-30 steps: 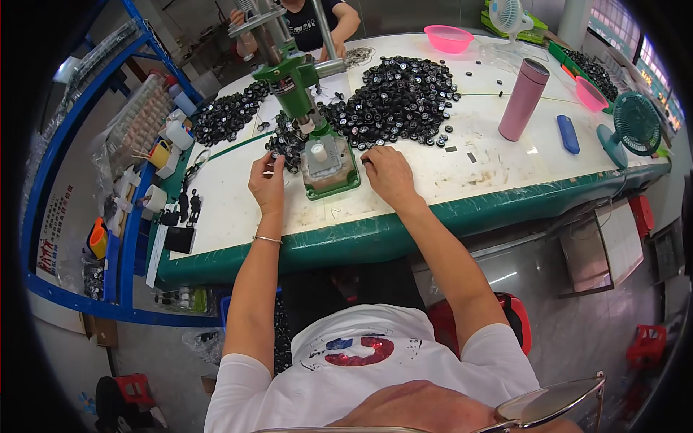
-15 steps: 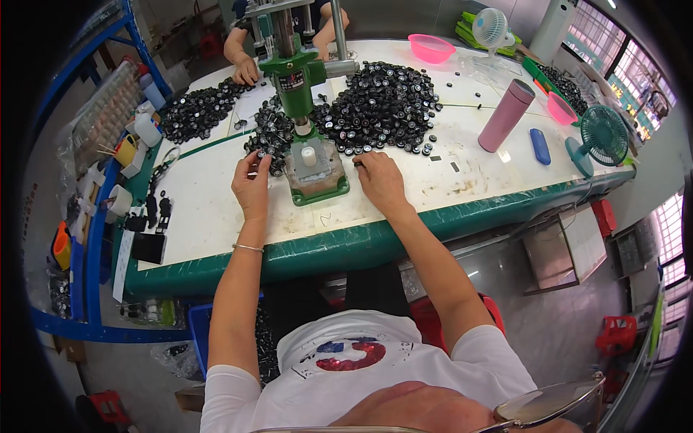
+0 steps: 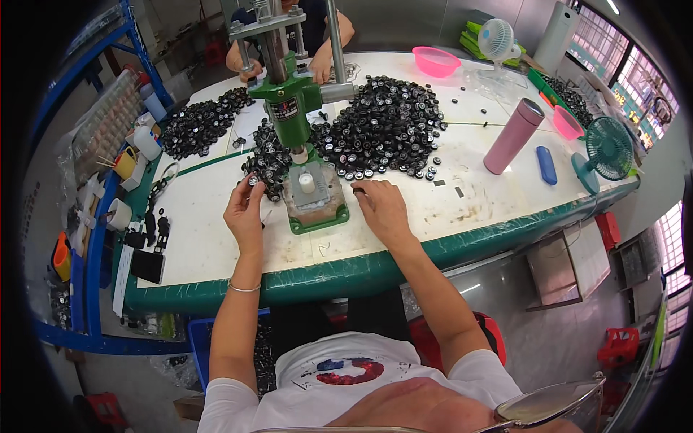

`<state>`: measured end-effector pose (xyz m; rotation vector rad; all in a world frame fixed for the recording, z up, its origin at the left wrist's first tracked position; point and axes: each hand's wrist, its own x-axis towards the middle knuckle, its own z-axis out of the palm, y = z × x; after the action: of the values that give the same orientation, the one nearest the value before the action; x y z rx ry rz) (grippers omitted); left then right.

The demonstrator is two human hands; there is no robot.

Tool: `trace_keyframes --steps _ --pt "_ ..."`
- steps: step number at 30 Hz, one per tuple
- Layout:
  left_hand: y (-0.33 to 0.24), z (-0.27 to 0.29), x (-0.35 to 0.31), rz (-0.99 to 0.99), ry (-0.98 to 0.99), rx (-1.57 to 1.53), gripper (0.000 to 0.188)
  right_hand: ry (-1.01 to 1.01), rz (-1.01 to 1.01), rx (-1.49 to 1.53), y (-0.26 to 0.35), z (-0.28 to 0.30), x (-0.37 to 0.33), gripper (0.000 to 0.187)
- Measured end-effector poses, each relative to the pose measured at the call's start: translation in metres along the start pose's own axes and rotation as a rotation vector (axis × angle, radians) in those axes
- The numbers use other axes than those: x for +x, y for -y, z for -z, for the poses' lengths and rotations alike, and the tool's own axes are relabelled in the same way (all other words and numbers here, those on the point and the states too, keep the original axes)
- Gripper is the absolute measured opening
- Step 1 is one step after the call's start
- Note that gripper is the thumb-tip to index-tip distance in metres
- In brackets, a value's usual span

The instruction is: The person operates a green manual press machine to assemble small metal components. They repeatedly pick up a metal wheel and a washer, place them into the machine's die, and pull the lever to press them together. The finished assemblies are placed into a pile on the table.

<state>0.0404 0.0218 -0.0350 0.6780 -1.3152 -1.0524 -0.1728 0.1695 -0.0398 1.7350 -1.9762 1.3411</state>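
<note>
Left of the press, my left hand (image 3: 244, 213) pinches a small black wheel (image 3: 253, 182) with a silver spoked hub between thumb and fingertips. My right hand (image 3: 382, 209) is right of the press, its fingertips closed on a small black round part (image 3: 359, 190), mostly hidden by the fingers. Between my hands stands a green hand press (image 3: 290, 119) with a steel column. On its base plate (image 3: 297, 196) sits a white cylindrical peg (image 3: 307, 183), directly under the ram and with nothing on it. Loose black wheels (image 3: 271, 162) lie close beside the press, near my left hand.
A large heap of black wheels (image 3: 386, 119) lies behind my right hand, another heap (image 3: 198, 128) far left. A pink bottle (image 3: 514, 137), blue case (image 3: 546, 166) and green fan (image 3: 606, 148) stand right. Across the table (image 3: 433, 209), a co-worker's hands (image 3: 320, 68) are behind the press.
The view has tilted, so the table sits lower in the picture. The wheel in my left hand now shows its hub face. The co-worker's hands have moved from the left heap toward the press.
</note>
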Motion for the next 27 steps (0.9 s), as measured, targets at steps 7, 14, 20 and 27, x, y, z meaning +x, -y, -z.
trace_keyframes --steps 7,14,20,27 --pt "-0.004 -0.004 -0.002 0.007 0.095 0.013 0.035 0.064 0.013 0.099 0.007 0.004 0.001 0.016" --pt "-0.029 -0.023 0.010 0.157 0.188 -0.024 0.028 0.092 -0.113 0.459 0.013 0.002 0.011 0.016" --pt "-0.010 -0.039 0.017 0.203 0.216 -0.121 0.017 0.109 -0.097 0.541 0.033 -0.013 0.051 0.020" --pt "-0.008 -0.032 0.027 0.236 0.167 -0.175 0.013 0.195 0.183 0.256 0.048 -0.041 0.062 0.015"
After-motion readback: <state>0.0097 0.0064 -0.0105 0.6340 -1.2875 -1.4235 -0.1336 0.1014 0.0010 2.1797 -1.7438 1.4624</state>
